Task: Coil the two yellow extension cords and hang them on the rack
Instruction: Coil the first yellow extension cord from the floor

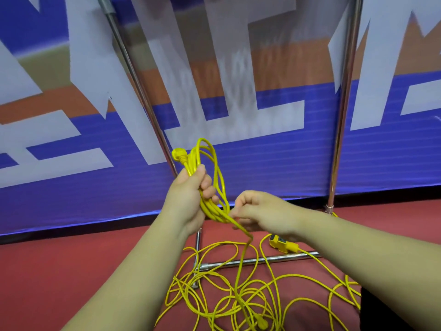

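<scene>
1. The yellow cord is partly wound: a few loops sit in my left hand, with its plug sticking up at the top.
2. My left fingers are closed tight around the loops.
3. My right hand pinches the loose strand just beside the loops, fingers curled shut on it.
4. I think I am in the middle of coiling the first cord. Next I need to pull up more strand and lay a new loop into my left hand.
5. The rest lies in a messy pile on the red floor, over the bottom bars of the metal rack.
6. A yellow socket box lies by my right wrist.
7. I cannot tell which strands belong to which cord. The top of the rack is cut off.
</scene>
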`<state>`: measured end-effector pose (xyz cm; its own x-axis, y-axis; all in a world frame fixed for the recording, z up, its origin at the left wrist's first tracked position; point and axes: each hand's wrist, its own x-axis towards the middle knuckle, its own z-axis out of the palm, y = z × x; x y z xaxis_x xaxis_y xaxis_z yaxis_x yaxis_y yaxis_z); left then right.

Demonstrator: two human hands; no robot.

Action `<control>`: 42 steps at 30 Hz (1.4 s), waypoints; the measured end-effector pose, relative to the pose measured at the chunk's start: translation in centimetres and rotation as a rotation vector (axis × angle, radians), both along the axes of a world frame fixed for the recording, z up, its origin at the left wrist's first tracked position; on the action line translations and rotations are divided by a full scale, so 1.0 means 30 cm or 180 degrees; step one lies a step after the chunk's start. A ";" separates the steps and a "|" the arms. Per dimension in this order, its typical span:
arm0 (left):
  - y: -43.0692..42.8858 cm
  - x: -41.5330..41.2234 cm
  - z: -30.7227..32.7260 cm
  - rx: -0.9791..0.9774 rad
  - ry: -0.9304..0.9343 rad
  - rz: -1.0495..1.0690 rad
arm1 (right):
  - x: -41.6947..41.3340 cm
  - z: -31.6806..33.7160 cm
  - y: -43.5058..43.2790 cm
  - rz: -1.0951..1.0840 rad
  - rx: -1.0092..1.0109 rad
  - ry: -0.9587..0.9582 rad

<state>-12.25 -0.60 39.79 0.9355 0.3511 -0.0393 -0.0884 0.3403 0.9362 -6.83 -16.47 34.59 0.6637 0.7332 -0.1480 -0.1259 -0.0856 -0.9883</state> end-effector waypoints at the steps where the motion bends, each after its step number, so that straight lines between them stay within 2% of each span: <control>1: 0.013 0.001 0.006 -0.0118 -0.0063 0.0106 | -0.006 -0.006 0.010 0.0043 0.0062 -0.0006; 4: 0.062 -0.003 0.023 -0.0494 -0.0217 0.0326 | -0.012 -0.025 0.026 0.0038 0.0166 -0.0209; 7: 0.114 -0.012 0.043 -0.0811 -0.0314 0.0465 | -0.019 -0.045 0.032 0.0343 0.0058 -0.0493; 11: 0.185 -0.027 0.067 -0.0764 -0.0271 0.0735 | -0.008 -0.039 0.019 0.0657 0.0015 -0.0483; 15: 0.248 -0.047 0.072 -0.0536 -0.0215 0.0963 | 0.027 -0.030 -0.024 0.1182 -0.0401 -0.0487; 17: 0.255 -0.058 0.067 -0.0123 -0.0074 0.0978 | 0.047 -0.013 -0.046 0.0962 -0.0485 -0.0494; 21: 0.204 -0.068 0.044 0.0919 0.0362 0.0630 | 0.084 0.037 -0.069 0.0032 -0.0251 -0.0696; 26: 0.098 -0.057 0.000 0.1686 0.0700 0.0054 | 0.107 0.073 -0.087 -0.0677 -0.0358 -0.1066; 33: -0.027 -0.051 -0.019 0.2008 0.0820 -0.0338 | 0.090 0.119 -0.089 -0.1210 -0.0685 -0.1828; 40: -0.072 -0.037 -0.023 0.2435 0.0769 -0.0432 | 0.060 0.132 -0.085 -0.1493 -0.0781 -0.2171; 42: -0.069 -0.036 -0.015 0.2488 0.0711 -0.0412 | 0.056 0.136 -0.087 -0.1424 -0.0671 -0.2032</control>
<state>-13.32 -2.67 39.34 0.9695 0.2442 -0.0181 0.1232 -0.4224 0.8980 -5.14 -19.07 38.66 0.8910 0.3770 0.2532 0.3910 -0.3533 -0.8499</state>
